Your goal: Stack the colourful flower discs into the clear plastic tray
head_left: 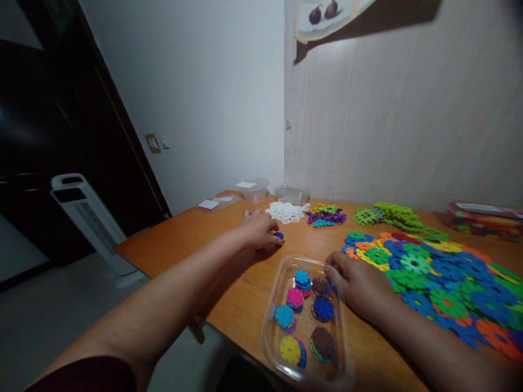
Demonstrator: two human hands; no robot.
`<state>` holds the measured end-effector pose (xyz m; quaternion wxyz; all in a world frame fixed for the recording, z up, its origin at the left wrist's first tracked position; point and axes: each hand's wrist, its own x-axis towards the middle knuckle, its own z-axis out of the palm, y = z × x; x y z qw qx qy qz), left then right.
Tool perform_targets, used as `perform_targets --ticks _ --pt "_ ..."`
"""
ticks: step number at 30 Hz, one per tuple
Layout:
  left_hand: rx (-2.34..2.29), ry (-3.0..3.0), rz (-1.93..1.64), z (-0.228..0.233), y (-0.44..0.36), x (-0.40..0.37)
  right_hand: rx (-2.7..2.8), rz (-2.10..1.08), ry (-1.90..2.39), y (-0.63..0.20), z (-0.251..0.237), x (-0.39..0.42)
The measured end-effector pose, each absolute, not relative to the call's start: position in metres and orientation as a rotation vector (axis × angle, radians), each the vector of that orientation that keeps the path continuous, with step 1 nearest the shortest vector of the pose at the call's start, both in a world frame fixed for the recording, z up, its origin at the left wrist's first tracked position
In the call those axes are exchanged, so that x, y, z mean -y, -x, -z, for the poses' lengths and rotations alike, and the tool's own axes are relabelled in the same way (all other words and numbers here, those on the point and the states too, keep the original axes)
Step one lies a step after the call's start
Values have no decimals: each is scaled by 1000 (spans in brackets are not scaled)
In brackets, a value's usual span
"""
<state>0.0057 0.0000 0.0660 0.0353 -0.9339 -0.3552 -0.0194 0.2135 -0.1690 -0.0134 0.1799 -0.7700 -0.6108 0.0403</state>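
Observation:
My left hand [260,228] is stretched far across the table, its fingers closed round a small stack of notched plastic discs [279,236], blue on top with yellow below. My right hand [359,279] grips the upper right rim of a clear plastic container [272,305], fingers curled over the edge. Inside stand several short stacks of notched discs, among them a light blue one [302,279], a pink one [295,298], a dark blue one [322,309], a brown one [322,343] and a yellow one [290,350].
Large colourful flower-shaped pieces [445,299] spread over the table's right side. Behind lie white pieces [288,212], a purple and yellow pile [327,215], green pieces [388,215], clear tubs [255,189] and a filled box [484,218]. The table's left edge drops to the floor.

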Motion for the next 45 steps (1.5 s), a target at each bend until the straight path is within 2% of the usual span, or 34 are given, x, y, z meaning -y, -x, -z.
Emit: perform_targets --ticks 10,16,27,33,45 --pt "1240 2894 94 -60 -9 -6 1720 -114 2171 -213 12 170" --pt "1310 2911 259 -69 -5 -5 1716 -119 2183 -213 13 170" --pt "631 3047 352 -91 11 75 1723 -104 2200 -211 11 171" --pt "569 3034 178 -83 2 93 1715 -102 2168 -212 12 171" --pt "563 3026 167 -78 3 94 1717 -102 2183 -212 13 170"
